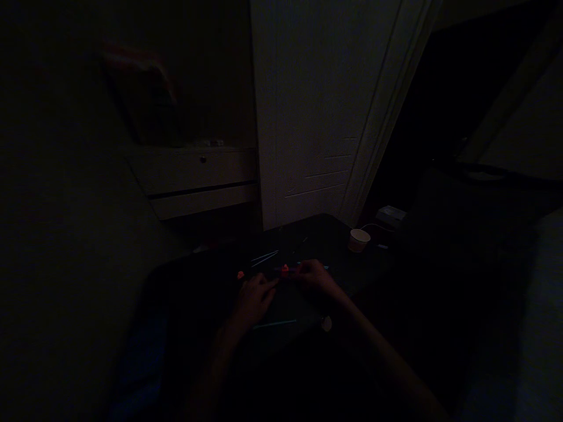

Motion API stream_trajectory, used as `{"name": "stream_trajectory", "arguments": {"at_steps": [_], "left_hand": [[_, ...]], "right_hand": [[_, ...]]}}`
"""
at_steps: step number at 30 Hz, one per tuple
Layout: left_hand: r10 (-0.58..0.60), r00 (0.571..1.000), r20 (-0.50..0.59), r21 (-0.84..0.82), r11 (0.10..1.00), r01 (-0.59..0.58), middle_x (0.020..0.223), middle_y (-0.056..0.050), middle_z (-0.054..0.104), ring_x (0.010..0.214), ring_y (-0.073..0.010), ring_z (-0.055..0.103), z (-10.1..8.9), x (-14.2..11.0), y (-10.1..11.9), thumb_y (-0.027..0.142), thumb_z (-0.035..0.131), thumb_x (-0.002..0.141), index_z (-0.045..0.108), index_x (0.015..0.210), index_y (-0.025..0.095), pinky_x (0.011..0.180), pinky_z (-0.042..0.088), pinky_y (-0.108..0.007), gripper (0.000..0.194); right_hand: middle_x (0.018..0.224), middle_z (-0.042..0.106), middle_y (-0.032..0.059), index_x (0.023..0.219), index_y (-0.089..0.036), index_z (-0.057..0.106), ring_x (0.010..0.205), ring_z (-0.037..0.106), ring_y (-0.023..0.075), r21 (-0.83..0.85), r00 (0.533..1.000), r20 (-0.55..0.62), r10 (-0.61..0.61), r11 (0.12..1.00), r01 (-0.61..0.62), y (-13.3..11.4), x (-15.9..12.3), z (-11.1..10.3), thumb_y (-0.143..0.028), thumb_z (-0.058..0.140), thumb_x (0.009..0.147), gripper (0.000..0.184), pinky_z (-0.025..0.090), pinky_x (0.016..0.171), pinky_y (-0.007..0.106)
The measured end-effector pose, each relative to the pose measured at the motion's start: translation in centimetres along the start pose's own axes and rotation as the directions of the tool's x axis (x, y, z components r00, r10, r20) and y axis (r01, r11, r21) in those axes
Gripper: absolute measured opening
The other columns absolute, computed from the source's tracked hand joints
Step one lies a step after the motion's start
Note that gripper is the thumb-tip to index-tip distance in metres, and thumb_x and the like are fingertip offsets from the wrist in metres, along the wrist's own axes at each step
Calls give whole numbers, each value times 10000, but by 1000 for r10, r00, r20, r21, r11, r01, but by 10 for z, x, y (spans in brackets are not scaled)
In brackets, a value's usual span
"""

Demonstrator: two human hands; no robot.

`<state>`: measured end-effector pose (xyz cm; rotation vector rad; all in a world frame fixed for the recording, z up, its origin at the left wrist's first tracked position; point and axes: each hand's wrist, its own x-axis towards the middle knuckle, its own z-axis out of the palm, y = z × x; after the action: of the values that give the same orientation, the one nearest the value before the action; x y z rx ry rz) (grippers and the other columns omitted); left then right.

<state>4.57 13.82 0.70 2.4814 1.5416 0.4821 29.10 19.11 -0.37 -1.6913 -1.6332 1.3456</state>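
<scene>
The scene is very dark, so outlines are faint. On the dark table, a thin purple strip (292,271) runs between my two hands, with a small bright red-pink piece (285,269) at its middle. My right hand (314,274) pinches the strip's right end. Low at the left end is my left hand (257,295), its thumb and fingers closed about the strip, though the exact contact is hard to see. Another small red-pink piece (240,274) lies just beyond my left hand. Behind the strip rest slim metal tweezers (264,258).
Nearer me lie a thin bluish stick (276,323) and a small pale round thing (326,323) by the front edge. A paper cup (359,240) stands at the table's right, with a pale box (391,215) behind. Drawers (202,173) and a door (316,105) rise beyond.
</scene>
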Motion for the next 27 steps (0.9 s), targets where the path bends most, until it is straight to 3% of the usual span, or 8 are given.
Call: {"name": "stream_trajectory", "arguments": {"at_steps": [8,12,17,27], "left_hand": [[-5,1000,31,77,997,2,1187,-60,740,1108,-243,710,-7,-1,7,241,613,1053,698,1318,206,1078,522,-546,281],[3,999,44,107,994,-8,1200,-64,738,1105,-240,711,-8,-1,10,249,601,1061,692,1323,205,1024,556,-504,281],[1,999,43,139,990,-7,1197,-60,740,1122,-249,708,-8,-2,11,256,605,1059,686,1342,216,1086,515,-554,297],[32,999,21,150,988,-35,1185,-61,736,1109,-251,702,-4,-3,10,256,627,1045,685,1346,220,1059,526,-540,308]], "right_hand": [[1297,707,99,1321,-167,670,1072,736,251,11,1000,-4,9,1000,-9,-4,-3,-2,-343,709,1053,322,648,902,446],[1333,694,104,1341,-171,663,1112,727,267,-4,999,1,37,999,-37,-9,-2,-2,-351,709,1052,343,640,932,468],[1343,691,108,1348,-173,660,1122,724,268,-31,997,33,73,997,-72,-15,-2,-4,-348,709,1052,347,636,942,474],[1357,685,109,1354,-177,658,1136,720,272,-33,994,73,82,996,-79,-21,3,-7,-349,709,1052,351,632,953,481]]}}
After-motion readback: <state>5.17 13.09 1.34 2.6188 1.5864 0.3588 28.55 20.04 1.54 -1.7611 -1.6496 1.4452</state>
